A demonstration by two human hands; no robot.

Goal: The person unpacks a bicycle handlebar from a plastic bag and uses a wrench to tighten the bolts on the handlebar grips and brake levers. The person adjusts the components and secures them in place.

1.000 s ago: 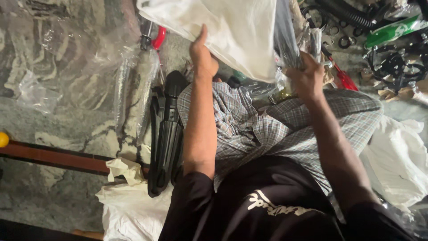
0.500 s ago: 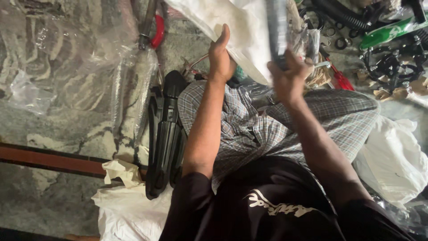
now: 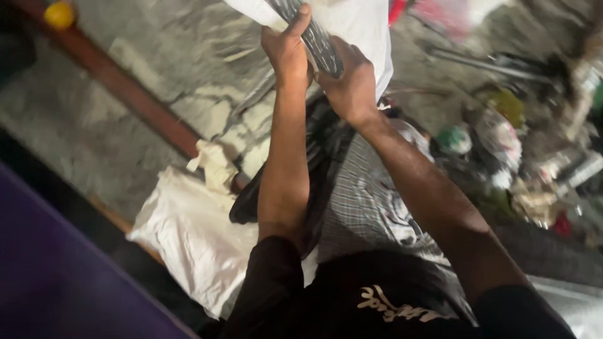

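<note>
White sack point(image 3: 361, 28): woven plastic, matt, slightly coarse under my left hand point(image 3: 286, 53). Dark strip point(image 3: 317, 44) gripped by my right hand point(image 3: 352, 85): glossy, patterned; material unclear. Checked cloth point(image 3: 370, 207) over my lap: soft cotton weave. Floor point(image 3: 157, 75): rough grey stone. Rail point(image 3: 119, 81): reddish wood.

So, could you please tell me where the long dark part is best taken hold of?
Probably at its lower end, from both sides: the dark part slants up out of frame against the white sack, and the left hand and right hand already clasp it there.
</note>
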